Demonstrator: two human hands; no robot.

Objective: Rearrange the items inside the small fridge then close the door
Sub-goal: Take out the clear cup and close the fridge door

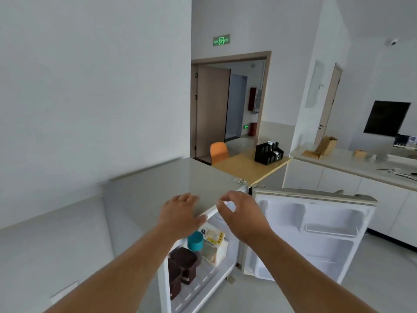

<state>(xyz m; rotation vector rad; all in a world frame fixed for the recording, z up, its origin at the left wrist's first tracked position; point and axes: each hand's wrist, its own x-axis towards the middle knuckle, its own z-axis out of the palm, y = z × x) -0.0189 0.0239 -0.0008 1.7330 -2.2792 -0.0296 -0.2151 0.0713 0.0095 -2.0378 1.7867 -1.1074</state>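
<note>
The small fridge [144,195] stands low against the white wall, a boxy cabinet with a flat, smooth, pale grey top. Its door [309,231] hangs wide open to the right of both hands, hinged at the fridge's right front corner, the white moulded plastic liner facing the camera. A thin wire rail [331,230] crosses the door's inner pocket.

The left hand [180,213] hovers over the front edge of the fridge top, fingers spread and loosely curved, palm down; its grip is open and holds nothing. The right hand [243,213] is just beside it, to the right, above the same front edge. Its thumb and forefinger curl toward each other in a loose ring with a gap between the tips, and nothing is held there.

Below and between the two wrists, inside the cabinet, things sit on a white slatted shelf [203,288]. A teal cup [195,241], a smooth plastic cylinder, lies tilted with its open mouth toward the upper left. Just right of it a soft pale packet [214,242] with yellow and blue printing stands on end, its long axis upright, leaning slightly. Nearer the camera, below the left wrist, two dark brown boxy containers [182,265] stand side by side, upright, with a matte look.

Beyond the fridge, well past the hands, a wooden desk [246,168] carries a black organiser [268,153], with an orange chair [218,152] beside it.
</note>
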